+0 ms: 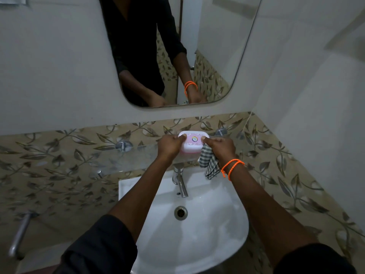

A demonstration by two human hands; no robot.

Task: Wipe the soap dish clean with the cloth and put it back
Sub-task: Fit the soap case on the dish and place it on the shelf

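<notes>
Above the sink [233, 224], both hands grip the soap dish [192, 143]; right hand [220, 148] also clutches the half-hidden cloth [209, 163].

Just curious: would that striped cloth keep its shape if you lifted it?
Probably not. The striped cloth droops in loose folds beneath the right hand, so it looks floppy. It seems light too, since it hangs pinched while that hand also steadies the soap dish.
</notes>
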